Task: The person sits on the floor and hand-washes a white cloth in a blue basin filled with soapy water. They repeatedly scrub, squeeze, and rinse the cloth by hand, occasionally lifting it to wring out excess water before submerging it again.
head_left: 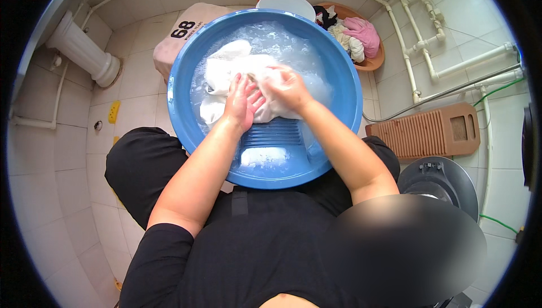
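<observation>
A large blue basin [351, 96] of cloudy, sudsy water stands between my knees. In it lies a wet, bunched white cloth [226, 62]; its exact kind of garment cannot be made out. My right hand [289, 89] is closed on a fold of the cloth, right of the basin's middle. Palm turned up, my left hand [243, 104] rests against the cloth's near side with its fingers apart. Just below both hands, a ridged washboard section [274, 133] is moulded into the basin's near wall.
Beyond the basin are a pink cloth-covered thing [195, 20], a white round basin [287, 4] and an orange-brown tub [375, 62] with clothes. A brown washboard [420, 133] lies at the right, near a dark round lid [440, 181]. White pipes [420, 43] line the wall.
</observation>
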Demonstrator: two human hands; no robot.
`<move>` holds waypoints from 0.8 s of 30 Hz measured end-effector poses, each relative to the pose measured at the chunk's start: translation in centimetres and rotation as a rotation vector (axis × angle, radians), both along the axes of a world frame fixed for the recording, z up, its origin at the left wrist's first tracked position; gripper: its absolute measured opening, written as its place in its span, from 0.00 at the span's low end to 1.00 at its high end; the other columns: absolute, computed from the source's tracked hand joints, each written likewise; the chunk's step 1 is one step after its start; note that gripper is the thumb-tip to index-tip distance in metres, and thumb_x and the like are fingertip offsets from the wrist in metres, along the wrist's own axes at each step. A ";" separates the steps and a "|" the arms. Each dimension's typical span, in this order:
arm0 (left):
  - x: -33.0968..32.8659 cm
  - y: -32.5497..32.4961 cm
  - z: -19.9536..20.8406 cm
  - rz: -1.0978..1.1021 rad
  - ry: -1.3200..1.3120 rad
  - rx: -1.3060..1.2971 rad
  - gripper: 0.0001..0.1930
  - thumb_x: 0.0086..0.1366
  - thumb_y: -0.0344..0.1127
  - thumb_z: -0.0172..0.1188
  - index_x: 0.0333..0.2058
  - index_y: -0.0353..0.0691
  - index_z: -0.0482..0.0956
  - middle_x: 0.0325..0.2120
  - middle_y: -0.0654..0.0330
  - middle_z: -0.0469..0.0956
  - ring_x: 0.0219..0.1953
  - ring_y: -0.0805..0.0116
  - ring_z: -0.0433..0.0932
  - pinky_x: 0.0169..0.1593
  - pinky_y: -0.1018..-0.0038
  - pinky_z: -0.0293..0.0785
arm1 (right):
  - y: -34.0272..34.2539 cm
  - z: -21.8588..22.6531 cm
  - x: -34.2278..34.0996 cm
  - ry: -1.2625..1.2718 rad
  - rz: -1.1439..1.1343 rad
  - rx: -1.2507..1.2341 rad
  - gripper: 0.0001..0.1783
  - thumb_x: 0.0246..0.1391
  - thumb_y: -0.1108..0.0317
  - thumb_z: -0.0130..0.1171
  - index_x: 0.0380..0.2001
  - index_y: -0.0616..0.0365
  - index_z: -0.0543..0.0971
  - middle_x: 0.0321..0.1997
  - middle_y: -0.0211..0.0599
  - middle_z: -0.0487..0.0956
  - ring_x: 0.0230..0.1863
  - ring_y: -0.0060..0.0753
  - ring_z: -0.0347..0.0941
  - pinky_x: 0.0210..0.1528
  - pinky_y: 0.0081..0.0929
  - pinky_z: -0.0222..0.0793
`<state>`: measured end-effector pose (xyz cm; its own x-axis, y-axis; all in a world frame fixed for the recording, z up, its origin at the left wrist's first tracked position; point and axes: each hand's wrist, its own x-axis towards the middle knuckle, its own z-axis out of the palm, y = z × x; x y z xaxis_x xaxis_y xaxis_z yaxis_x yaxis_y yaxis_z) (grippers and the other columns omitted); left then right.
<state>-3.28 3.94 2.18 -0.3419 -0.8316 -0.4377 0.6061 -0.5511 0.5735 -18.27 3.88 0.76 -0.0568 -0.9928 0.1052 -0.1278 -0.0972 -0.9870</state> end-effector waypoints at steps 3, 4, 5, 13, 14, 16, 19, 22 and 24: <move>2.7 -1.7 -2.6 -0.186 0.367 0.082 0.31 0.62 0.53 0.46 0.57 0.41 0.54 0.50 0.52 0.62 0.47 0.58 0.69 0.50 0.63 0.67 | 4.2 5.4 6.5 0.217 0.142 -0.285 0.13 0.41 0.67 0.60 0.33 0.59 0.75 0.36 0.39 0.75 0.36 0.32 0.73 0.38 0.26 0.69; 3.1 -1.5 -2.5 -0.239 0.495 0.069 0.30 0.62 0.54 0.45 0.56 0.40 0.56 0.49 0.51 0.63 0.47 0.59 0.69 0.50 0.64 0.67 | 5.0 5.8 7.6 0.405 0.181 -0.518 0.14 0.40 0.68 0.62 0.33 0.58 0.75 0.36 0.37 0.74 0.34 0.35 0.73 0.36 0.27 0.69; 2.5 -0.2 0.5 -0.207 0.562 0.015 0.29 0.63 0.55 0.40 0.53 0.36 0.62 0.47 0.50 0.67 0.49 0.60 0.68 0.52 0.66 0.66 | 5.7 6.9 8.5 0.441 0.213 -0.570 0.12 0.38 0.68 0.62 0.30 0.58 0.75 0.35 0.39 0.74 0.34 0.39 0.72 0.35 0.28 0.69; 0.2 0.6 -1.7 -0.092 0.087 0.143 0.16 0.64 0.44 0.42 0.40 0.40 0.72 0.39 0.57 0.75 0.41 0.64 0.74 0.46 0.64 0.72 | 1.2 2.7 5.7 0.586 -0.285 -0.152 0.12 0.43 0.60 0.54 0.18 0.58 0.72 0.21 0.51 0.73 0.26 0.53 0.70 0.28 0.39 0.66; 0.3 0.5 -1.7 -0.108 0.092 0.149 0.17 0.64 0.45 0.41 0.42 0.39 0.71 0.40 0.56 0.74 0.42 0.63 0.73 0.46 0.64 0.71 | 0.9 2.8 5.3 0.543 -0.339 -0.035 0.13 0.43 0.60 0.54 0.19 0.59 0.72 0.22 0.52 0.73 0.27 0.53 0.71 0.29 0.39 0.67; 0.4 0.4 -1.4 -0.147 0.104 0.163 0.20 0.65 0.46 0.39 0.45 0.39 0.69 0.42 0.53 0.73 0.44 0.60 0.72 0.47 0.64 0.71 | 1.6 3.2 6.2 0.589 -0.280 -0.133 0.12 0.42 0.58 0.54 0.19 0.56 0.73 0.23 0.48 0.75 0.26 0.51 0.72 0.30 0.40 0.67; 1.3 0.5 -0.7 -0.177 0.150 0.059 0.22 0.65 0.48 0.38 0.46 0.35 0.68 0.41 0.52 0.73 0.44 0.61 0.73 0.48 0.65 0.70 | 5.0 4.6 8.4 0.589 -0.029 -0.343 0.10 0.41 0.60 0.54 0.19 0.55 0.73 0.23 0.44 0.75 0.26 0.48 0.72 0.29 0.38 0.68; 1.2 0.5 0.1 -0.118 0.163 0.024 0.24 0.65 0.50 0.37 0.47 0.35 0.67 0.41 0.54 0.73 0.44 0.62 0.72 0.49 0.67 0.68 | 4.2 3.4 7.0 0.612 -0.035 -0.401 0.11 0.42 0.58 0.55 0.19 0.55 0.74 0.23 0.43 0.75 0.26 0.48 0.72 0.30 0.40 0.68; 0.6 0.1 1.1 -0.032 0.149 0.049 0.25 0.66 0.51 0.36 0.49 0.34 0.66 0.41 0.55 0.73 0.44 0.64 0.72 0.50 0.69 0.67 | 1.5 1.3 3.7 0.780 -0.207 -0.182 0.16 0.45 0.53 0.54 0.28 0.55 0.75 0.27 0.47 0.77 0.29 0.52 0.73 0.32 0.42 0.68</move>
<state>-2.72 4.09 3.28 -0.4320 -0.7982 -0.4197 0.6645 -0.5964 0.4502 -14.54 5.42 2.06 -0.0805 -0.9340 0.3482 -0.8023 -0.1465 -0.5786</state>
